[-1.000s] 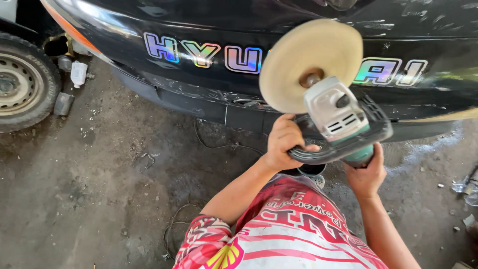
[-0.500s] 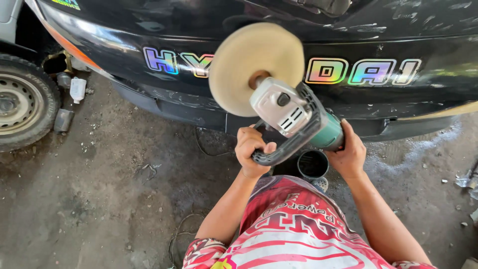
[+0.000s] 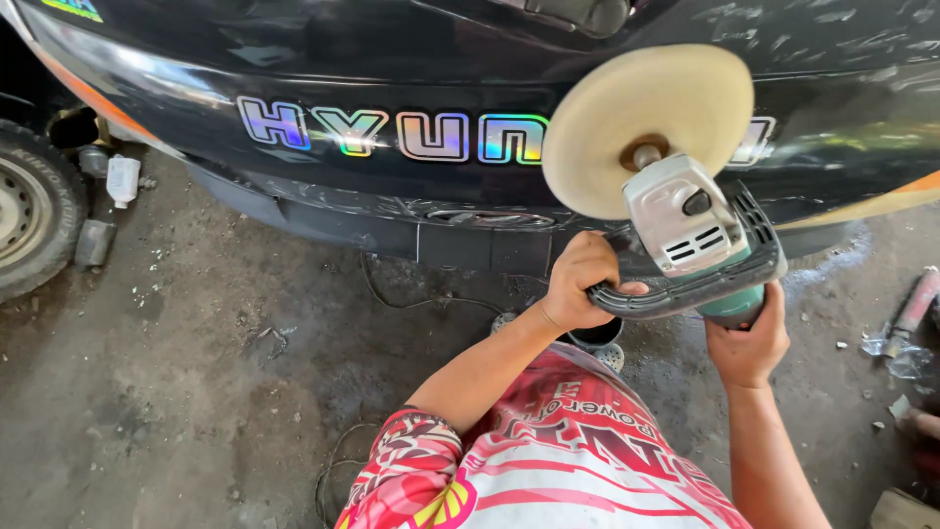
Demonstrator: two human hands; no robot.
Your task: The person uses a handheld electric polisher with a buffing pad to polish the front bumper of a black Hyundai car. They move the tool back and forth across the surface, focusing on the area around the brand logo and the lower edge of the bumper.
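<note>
Polisher (image 3: 685, 220) sits right of centre in the frame, a grey-and-teal power tool held up in front of the dark car body (image 3: 392, 59). Its round cream pad (image 3: 648, 127) fills the upper right, face toward the panel; whether it actually touches the paint, I cannot tell from here. Left hand (image 3: 580, 284) is wrapped tight around the black loop handle (image 3: 685, 294), fingers fully curled over the bar just below the tool's head. Right hand (image 3: 749, 343) is closed round the teal rear body of the polisher, lower right of centre, thumb side up. Both grips firm, nothing loose. Across the upper middle runs a strip of rainbow-sheen lettering (image 3: 392, 132) on the car, partly hidden behind the pad. At the far left edge, a tyre (image 3: 34, 220) on its wheel. Bottom centre, the person's red-and-white patterned shirt (image 3: 558, 460). Underneath it all, a stained concrete floor (image 3: 196, 392), with a thin cable (image 3: 411, 294) trailing beneath the bumper.
</note>
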